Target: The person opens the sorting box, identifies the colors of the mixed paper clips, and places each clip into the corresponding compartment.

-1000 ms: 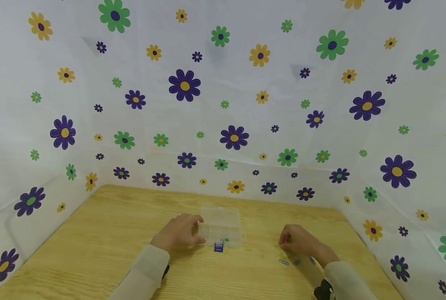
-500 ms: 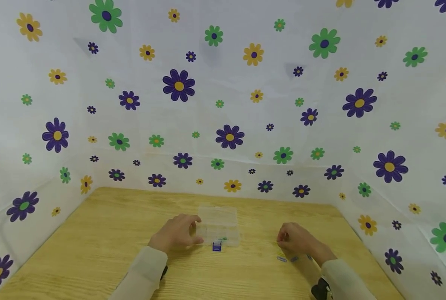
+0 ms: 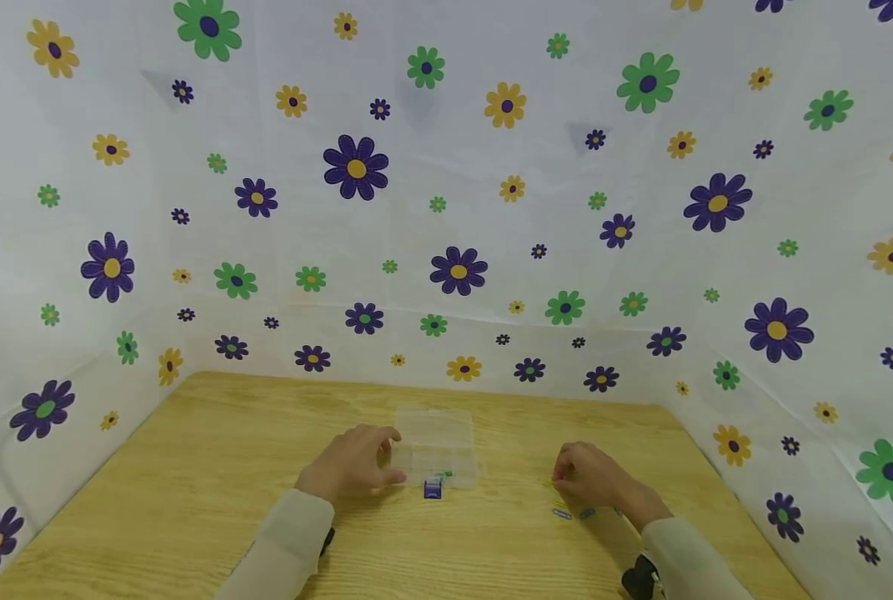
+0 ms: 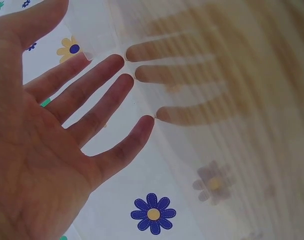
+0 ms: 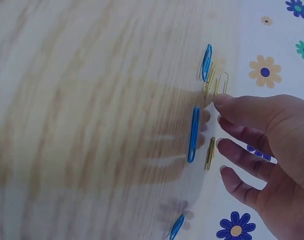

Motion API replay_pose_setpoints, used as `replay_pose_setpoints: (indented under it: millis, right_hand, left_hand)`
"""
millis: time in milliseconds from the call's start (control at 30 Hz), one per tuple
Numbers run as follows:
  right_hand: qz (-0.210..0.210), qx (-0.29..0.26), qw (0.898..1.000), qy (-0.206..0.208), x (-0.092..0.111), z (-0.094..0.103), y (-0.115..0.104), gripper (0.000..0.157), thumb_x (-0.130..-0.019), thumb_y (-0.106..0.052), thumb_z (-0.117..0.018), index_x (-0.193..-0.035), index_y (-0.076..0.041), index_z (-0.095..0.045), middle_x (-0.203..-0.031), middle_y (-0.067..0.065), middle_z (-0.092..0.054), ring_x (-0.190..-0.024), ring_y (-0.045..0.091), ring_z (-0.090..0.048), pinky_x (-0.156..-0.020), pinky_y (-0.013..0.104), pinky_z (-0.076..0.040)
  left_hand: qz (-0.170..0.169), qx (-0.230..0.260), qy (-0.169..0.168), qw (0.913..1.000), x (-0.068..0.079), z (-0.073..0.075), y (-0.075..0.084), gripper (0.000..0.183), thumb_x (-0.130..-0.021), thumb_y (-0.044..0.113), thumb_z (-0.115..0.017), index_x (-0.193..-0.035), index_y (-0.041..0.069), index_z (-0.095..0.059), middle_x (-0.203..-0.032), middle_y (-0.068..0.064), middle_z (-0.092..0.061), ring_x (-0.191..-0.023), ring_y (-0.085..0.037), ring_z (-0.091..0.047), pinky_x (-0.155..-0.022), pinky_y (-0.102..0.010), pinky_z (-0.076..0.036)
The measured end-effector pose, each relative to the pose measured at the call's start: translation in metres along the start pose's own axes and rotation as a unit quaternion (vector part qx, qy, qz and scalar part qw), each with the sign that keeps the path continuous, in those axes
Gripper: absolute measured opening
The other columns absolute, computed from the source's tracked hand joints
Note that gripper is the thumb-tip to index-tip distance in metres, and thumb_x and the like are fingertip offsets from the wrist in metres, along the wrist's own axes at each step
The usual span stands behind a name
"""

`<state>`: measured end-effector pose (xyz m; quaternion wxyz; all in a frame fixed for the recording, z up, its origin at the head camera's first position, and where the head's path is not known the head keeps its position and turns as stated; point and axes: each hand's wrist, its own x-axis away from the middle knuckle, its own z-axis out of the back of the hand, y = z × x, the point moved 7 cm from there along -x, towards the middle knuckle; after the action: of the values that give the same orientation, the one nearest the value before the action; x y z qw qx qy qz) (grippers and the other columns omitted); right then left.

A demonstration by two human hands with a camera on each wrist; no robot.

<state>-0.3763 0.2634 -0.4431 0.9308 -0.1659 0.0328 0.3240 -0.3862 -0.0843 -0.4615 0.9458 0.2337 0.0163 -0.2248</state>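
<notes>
My right hand [image 3: 587, 477] pinches a yellow paper clip [image 5: 223, 83] between thumb and fingers, just above the wooden table. Near that hand in the right wrist view lie blue paper clips [image 5: 194, 135] and other yellow paper clips [image 5: 210, 154]. My left hand [image 3: 352, 460] is beside the left edge of a clear plastic box [image 3: 461, 467], fingers spread and loosely bent. Its fingertips [image 4: 147, 122] touch the table, and it holds nothing. Something small and green [image 3: 443, 474] shows in the box's front part. A blue-purple piece [image 3: 433, 489] is at its front edge.
The wooden table [image 3: 266, 450] ends at white flower-printed sheets [image 3: 416, 233] at the back and both sides. The clear box lies between the two hands, its flat lid [image 3: 434, 425] folded back toward the rear sheet.
The head view has shifted slightly. Both hands keep nearly the same places, and a yellow clip now shows at the tips of the right fingers.
</notes>
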Motion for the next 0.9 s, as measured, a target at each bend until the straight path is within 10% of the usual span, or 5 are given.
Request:
replay_pose_setpoints:
  millis: [900]
  right_hand:
    - [0.047,0.006,0.999,-0.013,-0.037,0.000,-0.040,0.009,-0.090,-0.006,-0.077,-0.082,-0.011,-0.077,-0.087,-0.003,-0.070,-0.082,0.017,-0.065,-0.079,0.034,-0.056]
  left_hand:
    - [0.014,-0.003,0.002,0.9999,0.001,0.000,0.000,0.062,-0.082,0.048,-0.083,-0.130,0.012,-0.066,-0.114,-0.007,-0.072,-0.107,-0.028,-0.065,-0.097,-0.053,-0.053]
